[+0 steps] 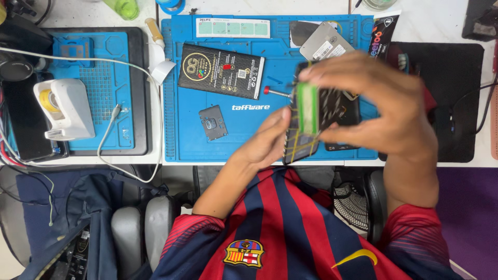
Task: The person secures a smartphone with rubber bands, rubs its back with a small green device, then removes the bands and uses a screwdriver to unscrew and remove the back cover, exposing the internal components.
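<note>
Above a blue work mat I hold an opened dark phone body with yellow lines and a green strip on it. My left hand grips its lower left edge from below. My right hand closes over its top and right side, fingers curled across the upper edge. The picture is blurred at the hands, so finer detail of the phone is unclear.
On the mat lie a black flat package, a small dark camera-frame part, a red-handled tool and a grey phone back. A white device sits on a second blue mat at left. A black pad lies at right.
</note>
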